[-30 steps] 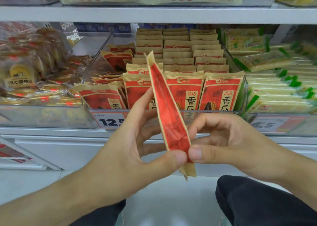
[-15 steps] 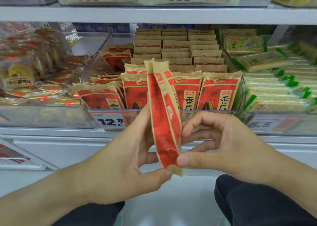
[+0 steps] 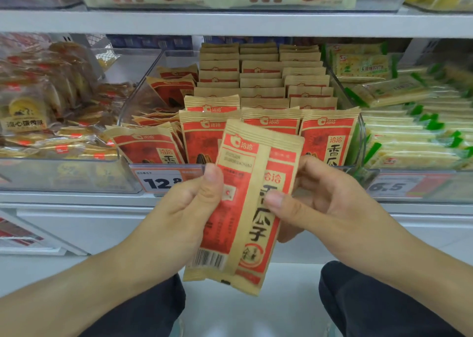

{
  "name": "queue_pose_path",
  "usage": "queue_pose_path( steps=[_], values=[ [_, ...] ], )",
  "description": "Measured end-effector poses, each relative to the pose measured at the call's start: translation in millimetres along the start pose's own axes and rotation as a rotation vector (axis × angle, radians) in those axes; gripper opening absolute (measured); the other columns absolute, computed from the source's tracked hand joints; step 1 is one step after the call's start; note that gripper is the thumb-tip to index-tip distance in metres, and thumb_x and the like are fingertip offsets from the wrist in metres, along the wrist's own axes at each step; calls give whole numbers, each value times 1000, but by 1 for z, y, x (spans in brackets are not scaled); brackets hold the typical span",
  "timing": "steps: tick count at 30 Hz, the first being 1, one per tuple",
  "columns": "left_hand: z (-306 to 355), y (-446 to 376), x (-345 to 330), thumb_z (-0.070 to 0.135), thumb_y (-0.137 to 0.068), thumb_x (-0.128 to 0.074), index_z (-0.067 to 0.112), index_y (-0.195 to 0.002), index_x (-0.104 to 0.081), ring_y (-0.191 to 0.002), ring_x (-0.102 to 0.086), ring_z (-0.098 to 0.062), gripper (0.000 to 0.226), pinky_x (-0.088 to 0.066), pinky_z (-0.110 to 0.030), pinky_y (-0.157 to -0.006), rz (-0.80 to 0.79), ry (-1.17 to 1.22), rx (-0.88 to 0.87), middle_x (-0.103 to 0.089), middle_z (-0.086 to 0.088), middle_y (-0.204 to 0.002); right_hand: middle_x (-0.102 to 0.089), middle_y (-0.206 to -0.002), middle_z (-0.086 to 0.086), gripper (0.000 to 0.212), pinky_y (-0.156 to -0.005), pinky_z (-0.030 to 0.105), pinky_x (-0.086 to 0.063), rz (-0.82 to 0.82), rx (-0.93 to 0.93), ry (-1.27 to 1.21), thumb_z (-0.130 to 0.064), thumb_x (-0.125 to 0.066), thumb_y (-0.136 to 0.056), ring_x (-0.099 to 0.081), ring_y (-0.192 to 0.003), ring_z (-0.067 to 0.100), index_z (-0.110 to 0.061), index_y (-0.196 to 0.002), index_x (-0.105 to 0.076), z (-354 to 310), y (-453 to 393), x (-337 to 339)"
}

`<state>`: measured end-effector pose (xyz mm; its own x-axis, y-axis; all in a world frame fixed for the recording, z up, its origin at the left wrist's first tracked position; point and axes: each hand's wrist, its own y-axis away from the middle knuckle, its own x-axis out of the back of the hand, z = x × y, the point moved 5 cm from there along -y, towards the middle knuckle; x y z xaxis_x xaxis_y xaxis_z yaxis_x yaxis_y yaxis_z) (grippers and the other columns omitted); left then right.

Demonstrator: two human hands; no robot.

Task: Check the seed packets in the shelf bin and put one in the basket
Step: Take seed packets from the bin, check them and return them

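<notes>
Turned since a second ago: the seed packet (image 3: 252, 203), then edge-on between the thumbs, now flat toward the camera with its back seam and barcode showing. Held at the centre of the frame, in front of the shelf bin (image 3: 362, 142), tilted slightly with the top leaning right. Pinched on its left edge by the left hand (image 3: 184, 208), thumb on the face and fingers hidden behind; gripped on its right side by the right hand (image 3: 322, 206), thumb pressed on the printed face and fingers curled behind the edge.

Crinkled kraft-brown paper, flat rectangular pouch, red panels, crimped ribbed seals at top and bottom. Large black characters down the right panel reading 香瓜子, a small brand mark 洽洽 at top left and again mid-panel, fine print too blurred to read, black barcode at lower left.

Behind, at centre frame, a clear plastic bin with rounded corners, packed with rows of matching packets (image 3: 330, 142) standing upright, some slumped at the left side. Below the bin's front, a price tag (image 3: 160, 182) showing 12.8 partly covered by the thumb. At right, another tag (image 3: 384, 187) reading 6.5 under pale yellow wrappers with green ends (image 3: 409, 142). At left, glossy clear-wrapped pastries (image 3: 33, 111) in another bin. At the bottom corners, dark trouser knees (image 3: 371, 301).
</notes>
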<state>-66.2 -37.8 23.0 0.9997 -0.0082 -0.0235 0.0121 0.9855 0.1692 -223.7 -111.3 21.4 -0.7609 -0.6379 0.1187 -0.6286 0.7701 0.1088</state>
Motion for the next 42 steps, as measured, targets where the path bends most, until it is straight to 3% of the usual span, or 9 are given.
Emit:
queue_pose_path(
  steps=[4,8,13,17,24,28,32,37,42],
  values=[
    [-7,-3,3,51,-88,-32,22,-87,-79,-75,-77,-19,55,-58,-19,-61,13,-83,34,-79,-6,-84,-77,-101,13,42,-70,42,-64,-35,15,4,-33,-70,-79,-76,-85,35,-11,-115,-69,-4,0,0],
    [-11,-9,11,33,-88,-52,25,-117,-66,-84,-76,-17,33,-59,-22,-67,103,-141,-86,-79,-4,-93,-78,-95,13,39,-58,26,-58,-72,-19,-26,-25,-73,-78,-76,-77,29,-9,-114,-71,-2,0,-3],
    [-16,-9,7,45,-81,-57,46,-135,-47,-101,-70,-4,55,-57,-21,-86,126,-251,-108,-73,13,-105,-78,-89,15,38,-59,34,-63,-114,-38,41,-23,-82,-73,-74,-74,40,-8,-107,-73,2,3,-7],
    [-22,-9,4,57,-74,-62,47,-144,-41,-100,-69,-2,74,-57,-20,-83,117,-346,-71,-70,22,-108,-77,-86,17,38,-63,41,-64,-142,-68,65,-26,-86,-70,-74,-70,39,-10,-103,-75,4,4,-9],
    [-28,-10,3,65,-90,-51,41,-150,-39,-104,-67,3,66,-56,-35,-95,146,-397,-51,-71,25,-113,-76,-87,21,40,-62,36,-63,-157,-130,27,-24,-86,-70,-74,-73,42,-2,-100,-73,8,1,-11],
    [-32,-10,3,69,-89,-41,45,-151,-37,-101,-68,2,66,-56,-35,-94,142,-435,-23,-73,19,-108,-76,-85,21,44,-61,36,-63,-156,-155,19,-27,-86,-68,-74,-75,44,2,-98,-71,9,0,-11],
    [-28,-9,1,74,-76,-53,45,-152,-31,-105,-67,2,85,-59,-34,-91,94,-343,-10,-67,28,-112,-75,-87,23,44,-61,37,-63,-141,-161,34,-28,-85,-68,-72,-78,50,0,-99,-73,9,-1,-7],
    [-22,-5,-7,47,-79,-69,63,-144,12,-113,-63,4,105,-59,-25,-86,-147,-403,-31,-49,48,-127,-78,-88,17,35,-63,39,-64,-24,-109,40,-24,-79,-74,-74,-83,45,-2,-100,-74,-2,-4,14],
    [-25,-3,-12,28,-84,-79,66,-145,13,-106,-67,3,117,-59,-23,-82,-182,-488,-94,-51,40,-131,-78,-97,14,47,-66,30,-61,62,-136,-103,-32,-74,-74,-72,-89,40,-2,-110,-70,-4,-5,28]
  ],
)
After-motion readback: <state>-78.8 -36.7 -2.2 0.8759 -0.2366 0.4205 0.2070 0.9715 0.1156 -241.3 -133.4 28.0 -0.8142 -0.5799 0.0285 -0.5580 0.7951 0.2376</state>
